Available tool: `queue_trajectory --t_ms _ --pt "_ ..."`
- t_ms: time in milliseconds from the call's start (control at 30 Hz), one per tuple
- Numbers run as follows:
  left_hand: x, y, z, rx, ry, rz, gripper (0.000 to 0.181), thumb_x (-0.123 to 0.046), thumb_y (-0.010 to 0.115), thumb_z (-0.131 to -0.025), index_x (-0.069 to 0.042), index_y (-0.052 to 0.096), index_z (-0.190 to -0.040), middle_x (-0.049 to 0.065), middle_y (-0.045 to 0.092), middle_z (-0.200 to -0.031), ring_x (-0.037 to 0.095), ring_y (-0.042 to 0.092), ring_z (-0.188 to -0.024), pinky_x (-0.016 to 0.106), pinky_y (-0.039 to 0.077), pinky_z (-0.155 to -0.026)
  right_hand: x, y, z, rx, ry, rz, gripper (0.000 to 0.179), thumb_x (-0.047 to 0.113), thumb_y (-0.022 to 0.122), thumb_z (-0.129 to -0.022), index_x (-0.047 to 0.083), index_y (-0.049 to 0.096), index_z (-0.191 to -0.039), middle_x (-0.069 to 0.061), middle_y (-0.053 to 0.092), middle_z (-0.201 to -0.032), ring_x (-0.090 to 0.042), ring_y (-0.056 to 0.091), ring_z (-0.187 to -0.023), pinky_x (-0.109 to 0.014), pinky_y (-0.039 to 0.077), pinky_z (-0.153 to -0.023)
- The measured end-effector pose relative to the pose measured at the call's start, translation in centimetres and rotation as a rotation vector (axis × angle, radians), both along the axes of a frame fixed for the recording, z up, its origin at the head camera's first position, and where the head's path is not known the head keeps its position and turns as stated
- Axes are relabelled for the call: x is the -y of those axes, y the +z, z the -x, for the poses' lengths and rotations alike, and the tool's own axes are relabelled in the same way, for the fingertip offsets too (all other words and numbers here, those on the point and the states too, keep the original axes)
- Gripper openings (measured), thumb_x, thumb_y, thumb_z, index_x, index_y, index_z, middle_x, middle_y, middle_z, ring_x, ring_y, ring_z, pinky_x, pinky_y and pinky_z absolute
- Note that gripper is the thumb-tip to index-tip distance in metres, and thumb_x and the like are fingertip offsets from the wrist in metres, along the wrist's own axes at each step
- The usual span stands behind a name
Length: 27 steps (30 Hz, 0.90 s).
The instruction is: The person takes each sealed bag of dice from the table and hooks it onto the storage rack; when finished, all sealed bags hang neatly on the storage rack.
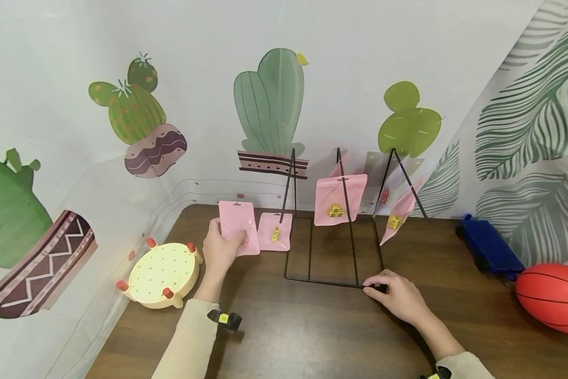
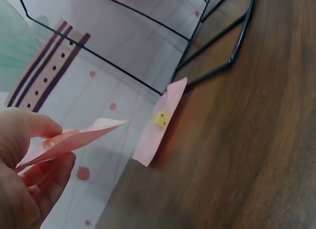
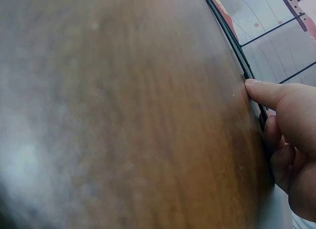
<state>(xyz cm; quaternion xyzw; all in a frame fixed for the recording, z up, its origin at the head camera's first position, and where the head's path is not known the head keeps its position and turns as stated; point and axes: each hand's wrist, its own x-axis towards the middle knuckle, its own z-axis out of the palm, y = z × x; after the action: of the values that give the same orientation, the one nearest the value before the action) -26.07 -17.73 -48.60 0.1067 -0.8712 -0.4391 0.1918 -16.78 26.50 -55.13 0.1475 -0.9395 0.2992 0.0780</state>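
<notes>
My left hand (image 1: 217, 248) pinches a pink pouch (image 1: 237, 217) between thumb and fingers, the thumb over a small red die (image 1: 245, 241) inside. Just right of it, another pink pouch (image 1: 266, 241) with a yellow die (image 1: 276, 234) has its top edge at the end of the left prong of a black wire rack (image 1: 325, 282). With thumb and fingertips, my right hand (image 1: 402, 297) grips the rack's front bottom bar near its right corner. From the middle prong hangs a pink pouch (image 1: 322, 202) with a yellow die; a further pink pouch (image 1: 404, 206) hangs tilted on the right prong.
A round pale yellow stool-like piece (image 1: 162, 273) with red-tipped legs lies left of my left hand. At the right are a blue toy vehicle (image 1: 489, 246) and a red ball (image 1: 554, 297). A cactus-print sheet (image 1: 208, 121) rises behind the wooden table (image 1: 284, 331).
</notes>
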Motion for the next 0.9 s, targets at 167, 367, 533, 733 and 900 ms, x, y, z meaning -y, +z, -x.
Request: queue_trajectory --t_ms 167,367,533,733,900 --pt "-0.1 0.7 -1.0 -0.04 -0.055 -0.055 0.055 -0.028 0.084 -0.081 -0.007 0.057 -0.125 0.015 0.071 -0.104 0.034 0.066 -0.091 0.047 0.049 -0.074 0.0 0.0 0.0 0.0 -0.001 -0.004 0.008 0.034 0.082 -0.091 0.036 0.078 -0.098 0.019 0.059 -0.089 -0.002 0.052 -0.074 -0.027 0.043 -0.061" --pt "-0.3 1.2 -2.2 -0.092 -0.154 -0.144 0.05 -0.021 0.086 -0.082 -0.007 0.058 -0.121 0.012 0.071 -0.1 0.026 0.066 -0.086 0.039 0.053 -0.069 0.1 0.1 0.0 0.002 -0.001 0.001 0.009 0.034 0.083 -0.09 0.037 0.078 -0.097 0.019 0.058 -0.088 -0.002 0.051 -0.072 -0.027 0.043 -0.061" --pt "-0.6 1.6 -3.2 -0.105 -0.245 -0.237 0.046 -0.015 0.086 -0.084 -0.008 0.058 -0.12 0.012 0.071 -0.102 0.025 0.067 -0.086 0.035 0.058 -0.067 0.1 0.1 0.0 0.005 -0.002 -0.001 0.009 0.034 0.083 -0.09 0.037 0.078 -0.097 0.019 0.058 -0.088 -0.002 0.051 -0.073 -0.027 0.043 -0.061" --pt "-1.1 1.9 -4.4 -0.114 -0.343 -0.31 0.044 -0.01 0.086 -0.084 -0.008 0.059 -0.118 0.013 0.07 -0.103 0.026 0.068 -0.089 0.035 0.06 -0.069 0.1 0.0 0.1 -0.004 0.004 -0.003 0.009 0.034 0.083 -0.09 0.037 0.078 -0.097 0.019 0.057 -0.087 -0.002 0.051 -0.073 -0.027 0.043 -0.061" --pt "-1.6 2.1 -5.3 -0.128 -0.44 -0.365 0.044 -0.01 0.088 -0.083 -0.011 0.059 -0.117 0.012 0.069 -0.102 0.027 0.069 -0.089 0.039 0.061 -0.068 0.1 0.1 0.1 -0.006 0.003 -0.003 0.008 0.034 0.083 -0.09 0.037 0.078 -0.097 0.02 0.058 -0.088 -0.001 0.052 -0.074 -0.027 0.044 -0.062"
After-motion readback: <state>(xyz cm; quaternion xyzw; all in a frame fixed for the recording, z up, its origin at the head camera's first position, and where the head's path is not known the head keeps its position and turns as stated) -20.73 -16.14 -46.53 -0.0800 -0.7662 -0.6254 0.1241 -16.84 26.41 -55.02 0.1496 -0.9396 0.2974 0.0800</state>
